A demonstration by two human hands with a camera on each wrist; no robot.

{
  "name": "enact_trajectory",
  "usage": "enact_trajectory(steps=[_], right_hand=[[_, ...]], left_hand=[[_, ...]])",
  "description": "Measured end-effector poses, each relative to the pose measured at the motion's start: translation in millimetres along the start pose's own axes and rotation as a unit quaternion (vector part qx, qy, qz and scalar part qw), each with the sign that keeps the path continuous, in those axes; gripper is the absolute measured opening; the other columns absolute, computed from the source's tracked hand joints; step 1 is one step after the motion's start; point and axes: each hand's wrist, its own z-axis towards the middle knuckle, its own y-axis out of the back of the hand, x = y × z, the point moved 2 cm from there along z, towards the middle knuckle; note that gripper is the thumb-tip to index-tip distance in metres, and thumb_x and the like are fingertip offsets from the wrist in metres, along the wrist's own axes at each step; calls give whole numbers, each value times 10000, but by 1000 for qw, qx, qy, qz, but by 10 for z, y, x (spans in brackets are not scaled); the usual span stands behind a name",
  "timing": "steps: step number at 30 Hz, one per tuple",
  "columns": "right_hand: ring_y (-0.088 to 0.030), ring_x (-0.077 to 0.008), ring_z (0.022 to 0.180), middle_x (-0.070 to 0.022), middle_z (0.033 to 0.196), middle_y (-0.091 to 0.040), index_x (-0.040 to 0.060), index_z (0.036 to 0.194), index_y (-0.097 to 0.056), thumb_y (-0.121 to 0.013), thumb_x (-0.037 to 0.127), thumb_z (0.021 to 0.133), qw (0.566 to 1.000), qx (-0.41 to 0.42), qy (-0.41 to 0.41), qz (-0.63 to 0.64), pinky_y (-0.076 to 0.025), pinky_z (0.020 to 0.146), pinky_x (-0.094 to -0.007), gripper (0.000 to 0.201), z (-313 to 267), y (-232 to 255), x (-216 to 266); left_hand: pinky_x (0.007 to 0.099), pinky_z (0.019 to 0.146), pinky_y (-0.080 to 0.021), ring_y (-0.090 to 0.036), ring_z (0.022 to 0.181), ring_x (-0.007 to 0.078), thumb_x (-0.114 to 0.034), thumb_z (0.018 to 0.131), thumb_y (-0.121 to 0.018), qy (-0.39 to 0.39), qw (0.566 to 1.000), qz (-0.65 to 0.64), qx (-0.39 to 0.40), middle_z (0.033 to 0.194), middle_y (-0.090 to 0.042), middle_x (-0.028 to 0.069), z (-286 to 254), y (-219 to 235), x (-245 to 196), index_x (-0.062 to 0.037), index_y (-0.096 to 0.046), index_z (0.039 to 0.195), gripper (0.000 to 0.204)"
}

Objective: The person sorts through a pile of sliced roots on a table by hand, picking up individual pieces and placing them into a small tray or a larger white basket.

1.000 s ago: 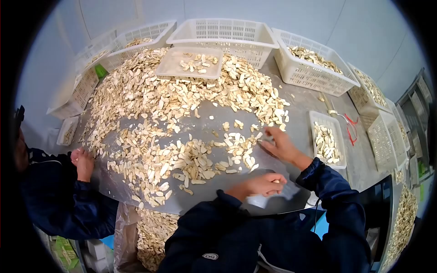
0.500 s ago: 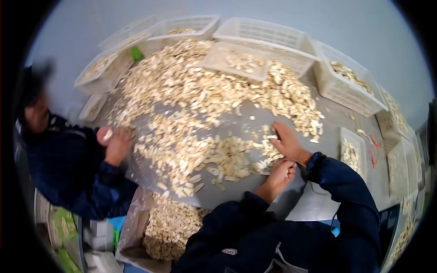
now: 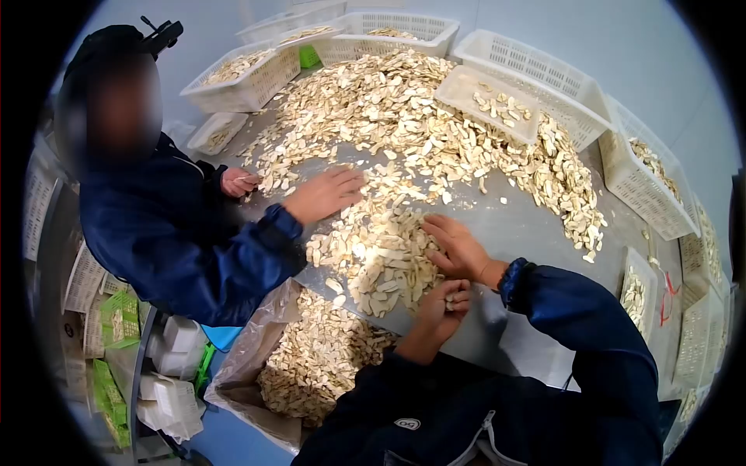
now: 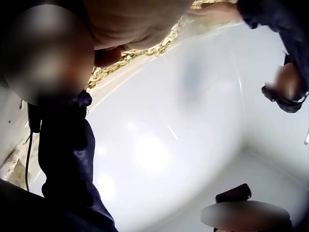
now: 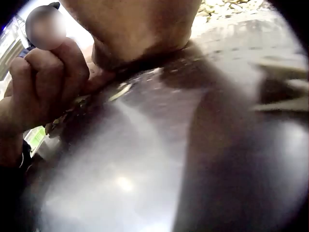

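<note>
Pale dried slices [image 3: 385, 272] lie heaped on the metal table in front of me. My right hand [image 3: 462, 252] reaches over the right edge of this heap, palm down, fingers extended and fingertips among the slices. Just below it, nearer my body, my left hand [image 3: 441, 311] is curled, with a small pale slice [image 3: 451, 299] showing between its fingers. Those curled left fingers also appear in the right wrist view, beside the underside of my right hand [image 5: 140, 29]. The left wrist view shows mostly the palm side of my left hand [image 4: 135, 21].
A bigger slice mound [image 3: 373, 101] spreads behind, with a shallow tray [image 3: 447, 97] on it. White baskets [image 3: 536, 66] line the back. Another person's hand [image 3: 326, 194] lies over slices at left. A lined box [image 3: 272, 326] of slices stands below the front edge. A small tray [image 3: 649, 268] is right.
The head view has turned left. My right hand has moved left onto the near heap, my left hand staying close below it. The other person's hand has reached out over the slices.
</note>
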Motion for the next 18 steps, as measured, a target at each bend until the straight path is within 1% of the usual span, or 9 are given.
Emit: enact_trajectory(steps=[2, 5, 6, 9, 10, 13, 15, 17, 18], right_hand=[[-466, -412, 1301, -236, 1386, -517, -2, 1314, -561, -617, 317, 918, 999, -5, 25, 36, -374, 1094, -471, 512, 172, -109, 210], [-476, -417, 1289, -251, 1371, -524, -16, 1336, -532, -622, 316, 915, 995, -43, 90, -22, -377, 1091, -473, 543, 317, -386, 492], [-483, -429, 1276, -268, 1363, -523, -38, 1364, -486, -624, 298, 919, 999, -45, 20, 24, -375, 1092, -475, 575, 369, -501, 556], [-465, -440, 1294, -280, 1387, -497, -46, 1385, -452, -623, 290, 928, 983, -30, 20, 177, -364, 1104, -473, 592, 492, -636, 679], [-441, -450, 1316, -284, 1412, -473, -37, 1404, -433, -615, 285, 936, 979, -38, -5, 198, -353, 1119, -469, 596, 450, -680, 687], [-415, -439, 1349, -280, 1450, -438, -18, 1427, -412, -622, 266, 933, 987, 2, -71, 146, -342, 1133, -471, 608, 173, -249, 720], [-397, -430, 1370, -271, 1474, -414, -4, 1445, -395, -640, 220, 915, 998, 20, -54, 37, -330, 1144, -480, 625, -167, 69, 514], [-375, -422, 1392, -267, 1502, -379, 6, 1452, -393, -651, 178, 898, 995, 56, -65, -45, -314, 1155, -485, 635, -519, 529, 417], [-369, -429, 1394, -268, 1506, -373, 3, 1454, -389, -647, 163, 894, 993, 45, -93, -51, -307, 1160, -482, 637, -744, 672, 309]], left_hand=[[187, 521, -375, -422, 605, 62, -91, 1000, -502, -26, 1000, -14, -2, 756, -468, -2, -190, 80, -150, 49, -530, 1020, 144], [189, 518, -390, -432, 619, 64, -83, 997, -504, -73, 997, -19, 13, 809, -488, 10, -443, 223, -388, 39, -530, 1046, 134], [189, 516, -394, -433, 621, 64, -79, 995, -505, -94, 995, -20, 17, 827, -494, 13, -527, 270, -455, 30, -532, 1059, 130], [181, 506, -398, -436, 631, 63, -61, 989, -507, -146, 989, -23, 33, 871, -512, 28, -763, 286, -638, -19, -541, 1113, 136], [179, 504, -395, -436, 635, 63, -57, 988, -506, -158, 987, -15, 39, 874, -515, 31, -824, 289, -698, -26, -545, 1133, 152], [173, 504, -395, -431, 641, 62, -54, 990, -508, -171, 984, -9, 51, 891, -532, 40, -947, 325, -726, -43, -551, 1234, 247], [174, 503, -393, -428, 641, 63, -58, 992, -509, -157, 984, -16, 87, 894, -535, 39, -971, 325, -637, -53, -552, 1264, 276], [195, 506, -372, -436, 624, 72, -80, 978, -542, -103, 990, 7, 98, 862, -544, 37, -929, 269, -488, -85, -525, 1248, 270], [197, 501, -368, -436, 622, 72, -85, 981, -538, -72, 991, 11, 109, 858, -543, 37, -872, 274, -392, -86, -522, 1244, 264]])
